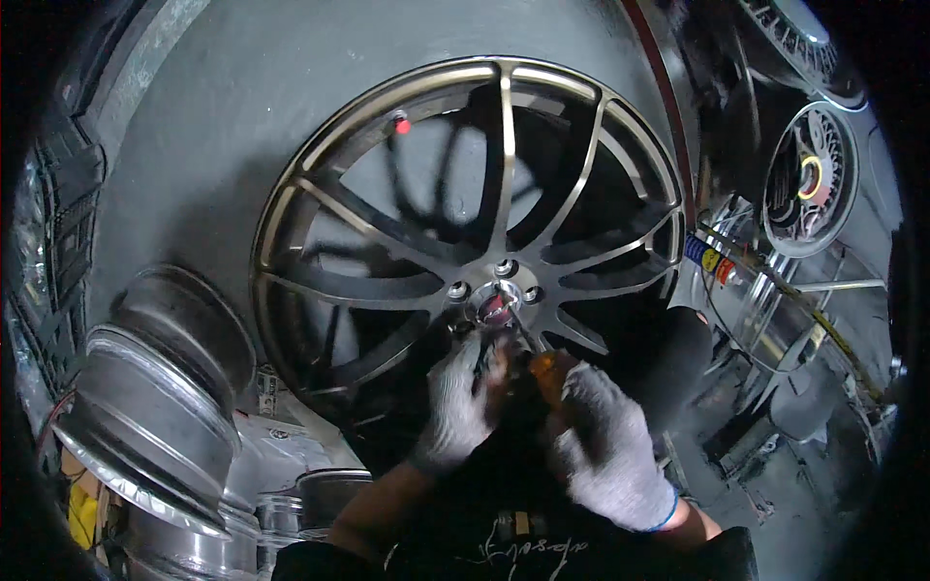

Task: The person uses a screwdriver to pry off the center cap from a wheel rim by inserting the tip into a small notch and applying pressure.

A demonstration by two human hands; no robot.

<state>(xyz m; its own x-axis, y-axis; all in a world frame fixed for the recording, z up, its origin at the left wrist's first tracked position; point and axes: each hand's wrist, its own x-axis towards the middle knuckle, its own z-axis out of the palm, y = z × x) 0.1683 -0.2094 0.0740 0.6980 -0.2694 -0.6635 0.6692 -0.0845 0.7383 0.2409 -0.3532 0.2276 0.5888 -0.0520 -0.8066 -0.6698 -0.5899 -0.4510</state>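
The right hand's [608, 445] grip is closed on an orange-handled tool [548, 374] slanting lengthwise up-left, pointing toward the wheel hub [496, 306]; the left hand's [459, 399] grip I can't tell.

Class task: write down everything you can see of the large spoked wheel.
The large wheel looks metallic, dark grey with bronze highlights. Its long, slim spokes spread to a round rim, with grey floor showing between. Shiny-edged holes ring the centre, which shows red. A small red-tipped piece sits inside the upper left rim. The wheel faces the camera; its support is unclear. The left hand and the orange-handled tool are near the centre; contact is unclear.
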